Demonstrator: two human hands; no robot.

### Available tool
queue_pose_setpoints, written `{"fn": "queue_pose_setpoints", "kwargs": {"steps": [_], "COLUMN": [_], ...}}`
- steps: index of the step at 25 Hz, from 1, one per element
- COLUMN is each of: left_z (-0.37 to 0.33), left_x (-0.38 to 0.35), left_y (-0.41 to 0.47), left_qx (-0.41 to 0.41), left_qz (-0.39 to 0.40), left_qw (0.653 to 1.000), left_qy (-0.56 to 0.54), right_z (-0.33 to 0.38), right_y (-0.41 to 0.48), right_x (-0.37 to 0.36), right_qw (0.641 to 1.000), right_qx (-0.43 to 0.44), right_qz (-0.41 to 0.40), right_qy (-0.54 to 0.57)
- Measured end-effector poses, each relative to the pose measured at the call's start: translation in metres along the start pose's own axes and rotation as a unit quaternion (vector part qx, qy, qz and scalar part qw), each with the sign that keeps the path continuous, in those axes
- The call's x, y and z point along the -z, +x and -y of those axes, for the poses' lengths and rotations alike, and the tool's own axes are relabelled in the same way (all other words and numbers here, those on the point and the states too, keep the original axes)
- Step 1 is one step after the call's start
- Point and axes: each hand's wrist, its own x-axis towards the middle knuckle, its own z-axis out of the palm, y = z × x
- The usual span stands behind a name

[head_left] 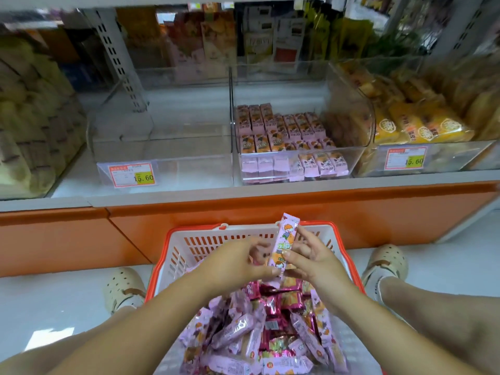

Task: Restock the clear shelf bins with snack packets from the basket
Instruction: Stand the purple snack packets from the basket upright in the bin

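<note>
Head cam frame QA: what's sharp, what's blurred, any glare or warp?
Head view, centre: the held pink packet and the pink packets in the middle bin read sharp. The left hand is motion-smeared at its fingers. Head view, edges: upper-shelf goods and yellow packets are soft. The orange shelf front bows from the wide lens, and there is a bright light patch on the floor.

Over the orange-rimmed basket (pixel 158 269), the right grip (pixel 315 262) pinches a pink packet (pixel 287 236) upright, thumb on its face, while the left grip (pixel 238 263), fingers curled, holds its lower end. Loose snack packets (pixel 243 331), pink and foil, lie heaped in the basket. On the shelf beyond, the middle clear bin (pixel 284 90) holds shelved rows (pixel 292 133) of similar pink packs
</note>
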Motion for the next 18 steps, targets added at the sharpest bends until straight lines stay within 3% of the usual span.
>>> {"fn": "queue_pose_setpoints", "kwargs": {"steps": [2,5,7,9,11,15,18], "left_z": [-0.025,-0.049,-0.047,-0.038,-0.023,-0.005,-0.006], "left_x": [0.040,0.099,0.129,0.150,0.157,0.163,0.162], "left_y": [0.001,0.008,0.025,0.049,0.070,0.084,0.084], "left_qx": [-0.056,-0.168,-0.195,-0.153,-0.133,-0.176,-0.185], "left_qz": [-0.131,-0.316,-0.409,-0.410,-0.357,-0.325,-0.313], "left_qw": [0.983,0.928,0.882,0.884,0.903,0.900,0.905], "left_qy": [0.113,0.104,0.130,0.163,0.200,0.231,0.221], "right_z": [0.041,0.116,0.162,0.199,0.221,0.226,0.223], "right_y": [0.001,0.021,0.050,0.094,0.142,0.214,0.242], "right_x": [0.004,0.013,0.018,0.023,0.023,0.016,0.009], "right_qw": [0.997,0.980,0.966,0.956,0.948,0.924,0.930], "right_qx": [0.065,0.186,0.232,0.232,0.193,0.075,0.044], "right_qz": [-0.021,-0.053,-0.086,-0.119,-0.135,-0.158,-0.154], "right_qy": [-0.020,-0.040,-0.072,-0.137,-0.213,-0.339,-0.331]}}
